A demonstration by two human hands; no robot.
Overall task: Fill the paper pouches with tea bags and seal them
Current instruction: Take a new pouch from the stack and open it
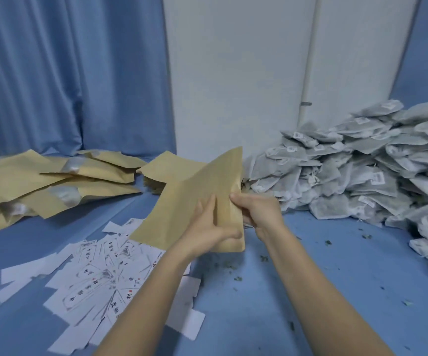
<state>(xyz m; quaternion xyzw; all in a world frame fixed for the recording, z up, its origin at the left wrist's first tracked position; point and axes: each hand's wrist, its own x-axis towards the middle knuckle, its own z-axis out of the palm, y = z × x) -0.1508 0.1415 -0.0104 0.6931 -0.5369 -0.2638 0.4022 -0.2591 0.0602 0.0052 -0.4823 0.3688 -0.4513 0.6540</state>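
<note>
A tan paper pouch (189, 201) is held up tilted above the blue surface, in the middle of the view. My left hand (209, 227) grips its lower right part, fingers flat on the front and thumb at the bottom edge. My right hand (256, 214) pinches the pouch's right edge, thumb on the front and fingers behind. A large heap of grey-white tea bags (362, 176) lies to the right. I cannot tell what the pouch contains.
Several tan pouches (53, 181) with clear windows lie in a pile at the left, one more (161, 168) behind the held pouch. White printed labels (105, 278) are scattered at the front left. Tea crumbs (233, 268) dot the blue surface (336, 265). Curtain and wall stand behind.
</note>
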